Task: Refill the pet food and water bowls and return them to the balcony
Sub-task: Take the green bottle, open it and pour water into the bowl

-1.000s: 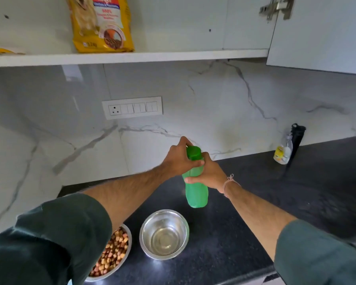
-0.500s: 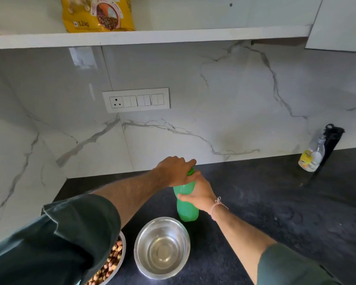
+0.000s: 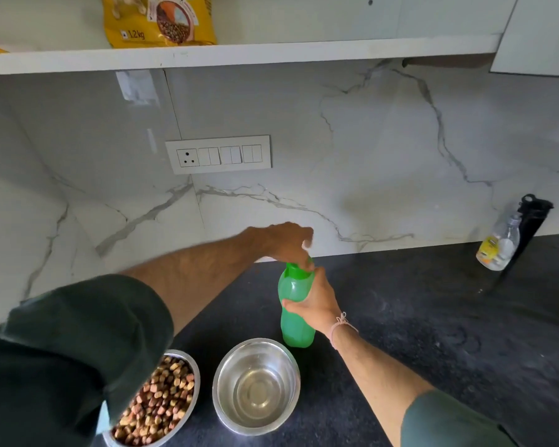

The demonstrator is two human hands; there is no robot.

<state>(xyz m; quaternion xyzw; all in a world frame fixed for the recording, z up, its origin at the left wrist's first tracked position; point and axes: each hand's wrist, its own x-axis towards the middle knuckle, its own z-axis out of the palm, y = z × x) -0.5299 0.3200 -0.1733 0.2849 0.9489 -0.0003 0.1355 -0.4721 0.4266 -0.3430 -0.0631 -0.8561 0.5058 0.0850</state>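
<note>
switchboard (image 3: 218, 153) on marble wall (image 3: 368, 140) | clear bottle (image 3: 497, 250) just beside black bottle (image 3: 531, 224), against wall on dark counter (image 3: 433, 317) | white shelf (image 3: 239, 54) above

Two bare forearms in dark green sleeves (image 3: 62, 350) reach in from the bottom corners toward the centre of the frame. The left grip (image 3: 284, 243), slightly blurred, arches palm-down, its fingertips curled over the cap of a green bottle (image 3: 296, 327). Just below, the right grip (image 3: 318, 306) wraps round the bottle's middle from the right side, thumb pointing up toward the neck.
</note>
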